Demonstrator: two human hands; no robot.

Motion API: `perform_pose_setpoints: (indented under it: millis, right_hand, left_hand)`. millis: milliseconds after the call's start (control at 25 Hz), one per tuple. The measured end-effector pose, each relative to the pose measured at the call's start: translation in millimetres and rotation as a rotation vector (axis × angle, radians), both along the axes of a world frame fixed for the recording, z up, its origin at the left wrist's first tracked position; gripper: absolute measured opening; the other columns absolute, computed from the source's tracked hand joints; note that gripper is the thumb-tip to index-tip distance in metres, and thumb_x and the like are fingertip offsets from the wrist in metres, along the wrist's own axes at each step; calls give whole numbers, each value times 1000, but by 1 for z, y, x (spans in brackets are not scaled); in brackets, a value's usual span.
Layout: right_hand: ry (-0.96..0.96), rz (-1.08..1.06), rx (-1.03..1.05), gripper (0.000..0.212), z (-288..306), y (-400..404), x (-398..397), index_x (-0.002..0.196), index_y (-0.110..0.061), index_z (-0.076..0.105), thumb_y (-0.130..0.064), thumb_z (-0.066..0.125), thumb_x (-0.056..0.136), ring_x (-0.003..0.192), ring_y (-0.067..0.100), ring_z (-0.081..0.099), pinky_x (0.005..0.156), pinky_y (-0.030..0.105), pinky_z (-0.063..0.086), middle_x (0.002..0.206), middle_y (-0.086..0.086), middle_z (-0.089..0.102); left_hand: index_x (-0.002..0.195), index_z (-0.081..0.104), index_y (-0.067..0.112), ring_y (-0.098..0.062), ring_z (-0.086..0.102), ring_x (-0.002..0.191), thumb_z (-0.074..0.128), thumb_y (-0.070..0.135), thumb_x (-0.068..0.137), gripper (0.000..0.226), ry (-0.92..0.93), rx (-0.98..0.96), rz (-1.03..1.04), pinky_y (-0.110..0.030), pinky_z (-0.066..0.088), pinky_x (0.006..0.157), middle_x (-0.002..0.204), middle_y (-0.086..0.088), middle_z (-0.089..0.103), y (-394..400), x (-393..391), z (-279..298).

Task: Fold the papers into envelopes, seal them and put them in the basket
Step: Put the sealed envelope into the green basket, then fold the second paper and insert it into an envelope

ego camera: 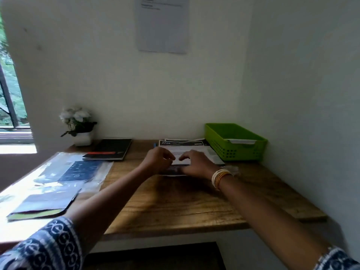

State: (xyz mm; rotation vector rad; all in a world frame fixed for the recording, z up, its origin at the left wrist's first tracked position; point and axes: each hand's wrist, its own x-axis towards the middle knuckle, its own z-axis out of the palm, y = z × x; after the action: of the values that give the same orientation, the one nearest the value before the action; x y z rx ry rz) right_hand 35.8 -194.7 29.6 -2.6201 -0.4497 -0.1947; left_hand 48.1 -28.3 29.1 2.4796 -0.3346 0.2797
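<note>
White walls close round my wooden desk (175,201), with a window at the far left and a printed sheet taped up high on the wall ahead. Both my arms reach out to the far middle of the desk, where the papers (183,148) lie in a loose stack just left of the green basket (236,142). My left hand (158,159) and my right hand (194,165) rest close together on the top sheet, fingers curled down onto it. They seem to be pressing or pinching a fold, though I cannot tell whether either hand actually has the paper clamped. The bangles (220,178) sit on my right wrist.

As for progress, I judge the work to be early. One white piece, possibly a finished envelope, leans inside the basket against its near wall; I cannot say for sure what it is. Several sheets seem to remain in the stack, and the one under my hands is not yet sealed.

Those sheets are white with printed text and a dark header band bearing large numerals. They lie flat, edges slightly fanned, the far ones poking out beyond the top sheet. Off to the left sit a black notebook (111,150), a potted white flower (78,123) and some plastic sleeves (64,178).
</note>
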Motion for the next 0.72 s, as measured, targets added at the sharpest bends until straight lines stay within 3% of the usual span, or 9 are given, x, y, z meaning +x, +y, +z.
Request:
perform_pose_setpoints:
  millis: [120,240,480,600,720]
  right_hand:
    - [63,19,-62,61,-15,25,2,120,-19,61,-51,74,70,109,24,59,92,35,50,120,6,61]
    - [40,28,-101,60,-15,39,6,117,-19,60,-57,69,72,101,21,60,87,38,52,114,4,61]
    - [-133,44,-328,31,-12,41,11,109,-12,65,-32,56,87,99,28,62,83,36,53,109,13,66]
    - [-119,-11,-194,29,-11,39,9,114,-13,66,-18,48,93,104,29,62,89,37,52,116,15,65]
    - [-216,-32,-56,32,-7,34,-1,120,-14,64,-10,46,94,106,30,62,90,36,51,118,15,66]
  left_hand:
    - [109,68,20,-9,59,95,61,18,89,22,22,106,9,-21,45,79,116,-2,66,31,-5,-16]
    - [117,64,17,-15,61,105,56,13,91,27,5,65,3,-24,46,84,119,-4,65,46,-5,-21]
    - [114,65,21,-13,58,110,54,16,92,25,61,-102,10,-36,47,99,120,1,64,60,7,-23]
    - [117,61,19,-14,59,103,48,16,96,25,116,-201,13,-36,49,95,112,0,63,59,3,-21]
    - [108,60,16,-21,63,99,44,19,98,19,160,-513,70,-43,51,94,110,-9,64,57,-1,-21]
